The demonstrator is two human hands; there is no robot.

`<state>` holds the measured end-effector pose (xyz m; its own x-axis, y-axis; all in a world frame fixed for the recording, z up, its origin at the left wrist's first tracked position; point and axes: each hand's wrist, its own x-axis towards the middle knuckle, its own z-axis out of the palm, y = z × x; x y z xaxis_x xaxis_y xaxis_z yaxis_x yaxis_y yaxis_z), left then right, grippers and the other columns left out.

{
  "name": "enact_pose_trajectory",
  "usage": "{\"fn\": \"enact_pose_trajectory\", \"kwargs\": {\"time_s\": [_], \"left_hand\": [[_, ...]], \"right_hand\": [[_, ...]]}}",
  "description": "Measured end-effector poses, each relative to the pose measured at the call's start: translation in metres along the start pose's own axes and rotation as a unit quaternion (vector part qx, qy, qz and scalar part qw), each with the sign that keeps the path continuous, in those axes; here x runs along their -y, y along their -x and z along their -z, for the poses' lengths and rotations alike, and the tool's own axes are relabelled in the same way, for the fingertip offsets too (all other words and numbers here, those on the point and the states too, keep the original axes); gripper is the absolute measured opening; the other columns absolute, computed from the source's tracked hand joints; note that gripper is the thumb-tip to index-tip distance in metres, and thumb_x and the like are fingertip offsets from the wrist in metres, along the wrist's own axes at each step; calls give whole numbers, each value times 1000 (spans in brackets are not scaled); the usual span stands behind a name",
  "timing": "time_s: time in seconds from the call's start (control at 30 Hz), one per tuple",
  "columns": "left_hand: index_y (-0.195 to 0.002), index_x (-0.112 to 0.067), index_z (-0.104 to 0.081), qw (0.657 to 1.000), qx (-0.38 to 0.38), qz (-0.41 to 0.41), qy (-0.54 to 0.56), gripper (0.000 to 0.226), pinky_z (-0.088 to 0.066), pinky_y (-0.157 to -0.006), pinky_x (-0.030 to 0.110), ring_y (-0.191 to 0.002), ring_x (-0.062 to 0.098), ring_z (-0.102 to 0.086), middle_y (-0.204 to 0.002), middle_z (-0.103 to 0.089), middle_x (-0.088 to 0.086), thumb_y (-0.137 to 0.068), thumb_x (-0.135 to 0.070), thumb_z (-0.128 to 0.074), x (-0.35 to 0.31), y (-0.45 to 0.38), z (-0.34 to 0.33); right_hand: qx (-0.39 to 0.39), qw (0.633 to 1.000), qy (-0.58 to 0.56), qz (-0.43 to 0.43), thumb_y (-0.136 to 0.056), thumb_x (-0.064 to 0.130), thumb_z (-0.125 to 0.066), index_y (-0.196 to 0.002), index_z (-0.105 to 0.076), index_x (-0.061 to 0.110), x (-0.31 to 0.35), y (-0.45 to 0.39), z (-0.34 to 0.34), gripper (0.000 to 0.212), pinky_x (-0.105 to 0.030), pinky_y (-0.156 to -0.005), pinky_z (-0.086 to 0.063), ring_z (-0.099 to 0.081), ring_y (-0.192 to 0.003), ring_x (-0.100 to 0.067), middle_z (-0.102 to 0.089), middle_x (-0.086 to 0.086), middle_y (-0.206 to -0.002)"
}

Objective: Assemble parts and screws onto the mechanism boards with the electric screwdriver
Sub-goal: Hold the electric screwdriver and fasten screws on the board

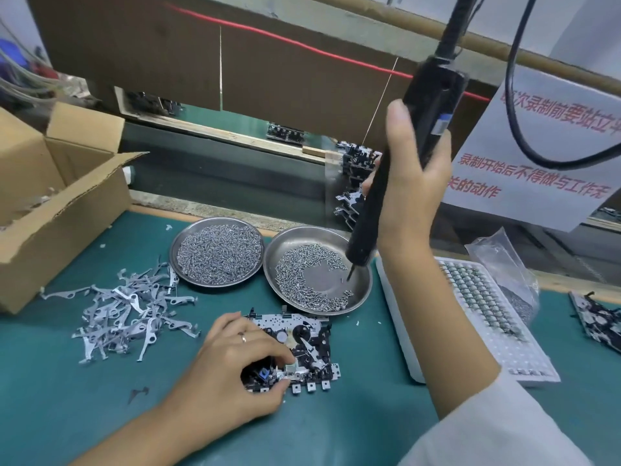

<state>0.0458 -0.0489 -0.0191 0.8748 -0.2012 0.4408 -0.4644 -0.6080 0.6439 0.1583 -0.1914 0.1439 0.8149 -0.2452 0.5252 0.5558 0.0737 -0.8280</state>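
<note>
A: Start with the big things. What surrounds you?

B: You work on a green bench mat [336, 432]. An open cardboard box [50, 203] sits at your far left, and a white tray of small parts [477, 317] lies to your right, under your forearm.

A: And between them?

B: Two round steel dishes stand side by side and nearly touch. The left dish [216, 252] is heaped with screws; the right dish [319, 270] holds a thinner crescent of screws [302, 277]. A loose pile of grey metal levers [131, 311] lies left of the board.

A: What does your right hand hold?

B: Your right hand [413, 186] grips the black electric screwdriver [400, 163], fingers and thumb curled round its body. It is tilted, and its bit tip is down inside the right dish, at the bare steel beside the screws.

A: Your left hand?

B: Your left hand [235, 368] rests on the mechanism board [302, 348], which lies flat just in front of the right dish. Your thumb and forefinger pinch together at a small metal part on its near edge.
</note>
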Motion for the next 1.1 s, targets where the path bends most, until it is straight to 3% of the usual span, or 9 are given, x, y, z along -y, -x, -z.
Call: {"fn": "enact_pose_trajectory", "kwargs": {"time_s": [0.1, 0.23, 0.5, 0.67, 0.77, 0.87, 1.0, 1.1], "left_hand": [[-80, -34, -71, 1000, -3, 6, 2, 18, -27, -101, 22, -82, -5, -50, -75, -62, -26, -64, -42, -67, 1, 1, -1], [-81, -32, -72, 1000, -5, 2, 2, 20, -26, -101, 22, -84, -6, -48, -76, -62, -25, -66, -43, -66, 0, 0, -1], [-82, -27, -73, 1000, -8, 3, -7, 23, -26, -102, 23, -83, -2, -49, -78, -64, -25, -67, -42, -64, -2, -1, 1], [-83, -25, -74, 1000, -17, 7, -11, 27, -28, -102, 29, -82, -1, -49, -79, -64, -25, -68, -43, -61, -4, 0, 1], [-83, -26, -74, 1000, -11, 9, -16, 21, -30, -102, 35, -81, 0, -49, -79, -63, -25, -69, -40, -66, -3, 0, 1], [-84, -27, -73, 1000, -5, 7, -20, 16, -32, -102, 39, -81, 2, -50, -79, -64, -23, -68, -33, -72, -3, 0, 1], [-82, -35, -66, 1000, -5, -4, -12, 15, -35, -98, 39, -81, 5, -51, -78, -61, -24, -68, -34, -72, -4, -1, 1], [-82, -26, -71, 1000, -7, -13, -13, 18, -36, -95, 39, -79, 8, -51, -77, -58, -25, -69, -38, -68, -3, -1, 1]], "right_hand": [[10, 997, -56, -59, -80, 50, -60, -85, -54, 13, 12, 7, -5, 38, -26, -43, -43, -45, -50, -16, -46, -6, -68], [28, 994, -73, -75, -79, 49, -60, -82, -52, 13, 18, 16, -6, 36, -27, -42, -42, -42, -50, -18, -43, -10, -67], [90, 982, -132, -100, -77, 47, -63, -96, -47, 8, 10, 40, 9, 45, -27, -45, -42, -45, -47, -20, -48, -8, -62], [107, 990, -80, -42, -79, 18, -73, -92, -49, 6, -3, 70, 19, 30, -27, -54, -47, -54, -53, -17, -54, -9, -69], [110, 989, -102, -6, -82, 10, -68, -90, -49, 13, -9, 88, 20, 21, -26, -50, -44, -51, -46, -13, -54, 0, -61], [136, 977, -161, 2, -85, 2, -60, -97, -36, 8, -13, 97, 18, 27, -25, -44, -41, -46, -41, -13, -48, 2, -53], [121, 978, -169, -37, -85, 1, -59, -100, -34, 5, -24, 110, 16, 30, -23, -43, -39, -44, -39, -17, -48, -3, -53], [113, 979, -165, -37, -81, 9, -61, -101, -34, 3, -28, 116, 12, 34, -22, -42, -39, -43, -36, -21, -46, -10, -54]]}}
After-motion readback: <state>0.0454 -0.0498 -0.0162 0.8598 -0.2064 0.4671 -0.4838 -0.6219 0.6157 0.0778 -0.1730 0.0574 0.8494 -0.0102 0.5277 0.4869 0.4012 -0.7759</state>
